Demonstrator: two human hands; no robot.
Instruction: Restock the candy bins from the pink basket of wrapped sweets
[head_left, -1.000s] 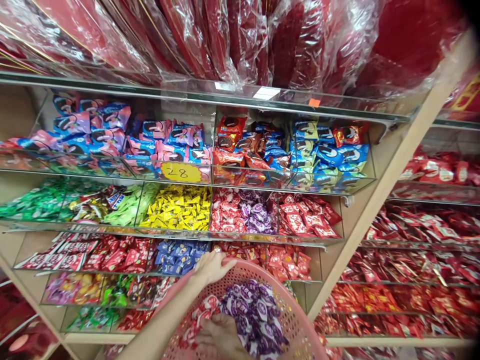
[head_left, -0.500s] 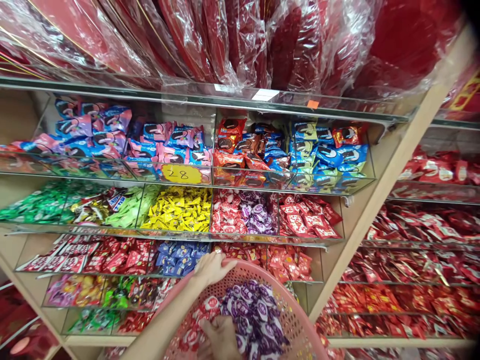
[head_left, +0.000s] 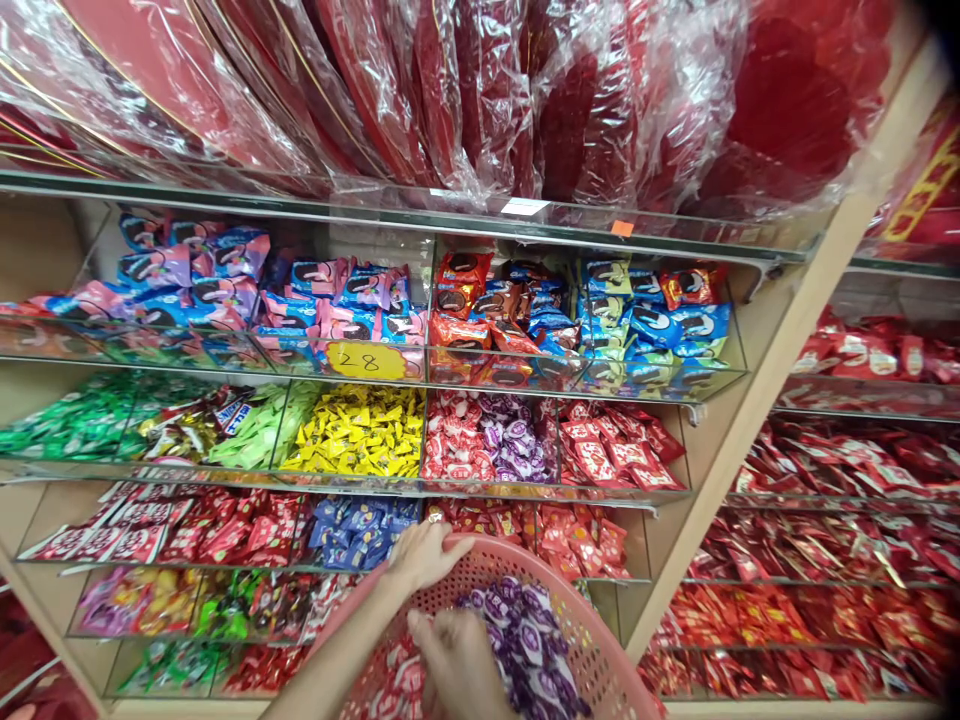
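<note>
My left hand (head_left: 426,556) grips the far rim of a pink perforated plastic basket (head_left: 517,560), its fingers over the edge. Inside the basket lie purple-and-white wrapped candies (head_left: 536,640) on the right and red-and-white wrapped candies (head_left: 401,680) on the left. Over these, my right hand (head_left: 461,650) is closed with its fingers curled, slightly blurred. Whatever may be within those fingers is hidden.
Beyond the basket rise glass-fronted shelves (head_left: 390,485) of sorted candies, including yellow packets (head_left: 360,430) and blue cookie packs (head_left: 675,325). A yellow price tag (head_left: 365,360) reads 28. Plastic-wrapped red items (head_left: 480,100) line the top. A wooden upright (head_left: 757,400) slants at right.
My right hand has risen a little and shifted right within the basket, now covering some purple candies. The left hand keeps its hold on the rim. The view has tilted slightly upward.
</note>
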